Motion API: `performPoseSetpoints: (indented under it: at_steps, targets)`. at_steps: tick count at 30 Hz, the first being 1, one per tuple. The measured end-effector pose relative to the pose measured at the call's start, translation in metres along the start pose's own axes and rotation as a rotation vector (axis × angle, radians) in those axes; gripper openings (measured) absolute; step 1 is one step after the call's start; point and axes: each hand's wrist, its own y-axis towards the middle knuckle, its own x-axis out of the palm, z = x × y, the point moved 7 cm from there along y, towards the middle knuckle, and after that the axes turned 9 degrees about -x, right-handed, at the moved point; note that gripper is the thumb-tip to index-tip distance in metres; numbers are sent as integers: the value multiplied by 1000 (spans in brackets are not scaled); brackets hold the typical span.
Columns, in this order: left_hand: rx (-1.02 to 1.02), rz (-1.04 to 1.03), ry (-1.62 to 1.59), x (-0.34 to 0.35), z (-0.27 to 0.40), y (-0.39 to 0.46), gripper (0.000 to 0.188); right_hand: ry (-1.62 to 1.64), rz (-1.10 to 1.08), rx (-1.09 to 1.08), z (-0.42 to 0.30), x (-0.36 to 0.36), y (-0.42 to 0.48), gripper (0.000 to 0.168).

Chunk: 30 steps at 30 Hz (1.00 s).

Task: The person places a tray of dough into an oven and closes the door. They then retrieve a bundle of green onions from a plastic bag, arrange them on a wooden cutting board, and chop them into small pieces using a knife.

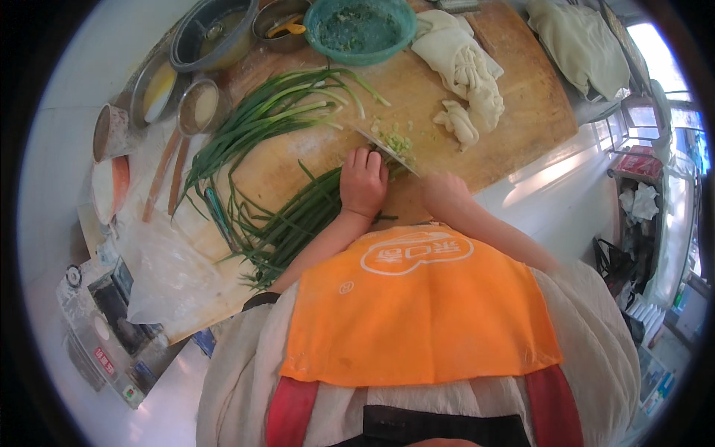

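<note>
My left hand [364, 181] presses a bunch of green onions [301, 215] onto a wooden board [519, 134], its fingers at the cut end. Just right of those fingers stands the thin blade of a knife [385, 150], seen nearly edge-on. My right hand [446, 193] is closed at the near end of the blade; the handle is hidden in it. Chopped green onion [396, 142] lies beside the blade on its far side. A second bunch of green onions [262, 112] rests farther off to the left, white ends toward the middle.
White dough [469, 78] lies at the back right, near a teal bowl [360, 28] with green bits. Pots and bowls, among them a grey basin [215, 36], line the back left. Two wooden sticks [167, 173], a clear plastic bag [167, 274] and a teal-handled tool [219, 215] are at left.
</note>
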Motion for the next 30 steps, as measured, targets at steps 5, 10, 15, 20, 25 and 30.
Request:
performPoseSetpoints:
  at_steps: [5,10,15,20,25,30]
  targets:
    - [21,69,-24,-1,-3,-2,9,-2,43,-67,-14,-24,-8,15]
    - [20,45,-21,1,0,-1,12,-5,32,13,-4,5,9,18]
    - [5,43,-26,-2,-3,0,13,39,25,46,-6,-3,18,19]
    - [23,62,-48,0,-2,0,12,-21,-86,-82,-5,2,0,18]
    - [33,104,-32,-2,-5,-2,12,78,49,-32,-16,-20,8,19]
    - [47,100,-67,-2,-2,0,12,24,-62,24,-3,-6,-9,20]
